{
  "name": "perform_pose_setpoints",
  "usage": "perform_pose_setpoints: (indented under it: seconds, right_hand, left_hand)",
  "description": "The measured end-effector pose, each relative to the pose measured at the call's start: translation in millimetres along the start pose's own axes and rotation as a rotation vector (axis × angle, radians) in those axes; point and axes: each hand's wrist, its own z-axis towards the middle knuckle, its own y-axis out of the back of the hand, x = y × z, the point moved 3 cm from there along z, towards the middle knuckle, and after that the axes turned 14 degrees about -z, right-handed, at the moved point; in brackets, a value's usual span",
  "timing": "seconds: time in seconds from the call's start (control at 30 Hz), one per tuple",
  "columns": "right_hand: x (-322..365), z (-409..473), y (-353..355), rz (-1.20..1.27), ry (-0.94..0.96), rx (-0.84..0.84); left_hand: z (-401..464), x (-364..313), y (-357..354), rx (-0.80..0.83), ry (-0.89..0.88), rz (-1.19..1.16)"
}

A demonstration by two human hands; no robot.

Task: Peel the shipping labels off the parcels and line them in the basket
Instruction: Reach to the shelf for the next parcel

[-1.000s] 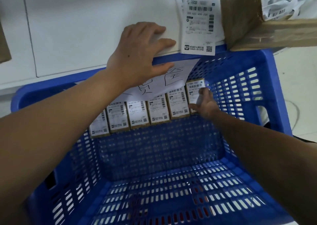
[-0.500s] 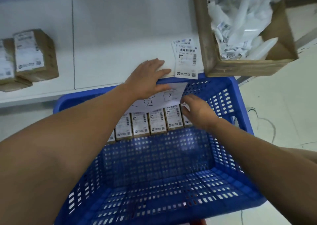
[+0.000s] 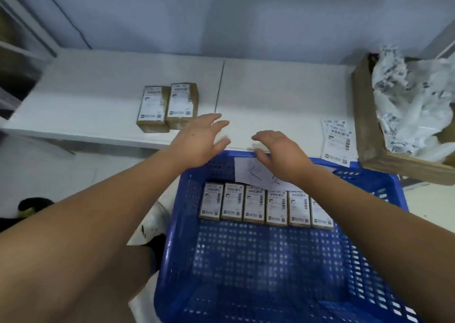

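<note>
In the blue basket (image 3: 246,261), 6 small brown parcels (image 3: 254,205) stand in a row along its far wall, labels up. Above the far rim, the left hand (image 3: 197,140) and right hand (image 3: 278,150) hover with fingers released, grasping nothing. At the bench's (image 3: 283,96) near edge lie 2 more parcels (image 3: 167,107); they look light, stiff-sided and easy to grip across the short sides.

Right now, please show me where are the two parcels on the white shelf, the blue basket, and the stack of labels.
Two parcels (image 3: 168,107): head view, on the seam between their labelled tops.
Blue basket (image 3: 176,214): head view, on its left wall.
Stack of labels (image 3: 337,139): head view, on the top sheet's middle.
</note>
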Motion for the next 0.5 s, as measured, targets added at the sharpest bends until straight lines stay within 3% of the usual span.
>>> perform_pose_setpoints:
  seconds: [0.23,0.5]
  right_hand:
    - [74,98,-9,0.033,0.039,0.016]
    - [135,199,-43,0.118,-0.14,0.115]
  left_hand:
    - [-17,89,42,-0.167,0.278,-0.099]
    - [-4,171,34,-0.245,0.371,-0.125]
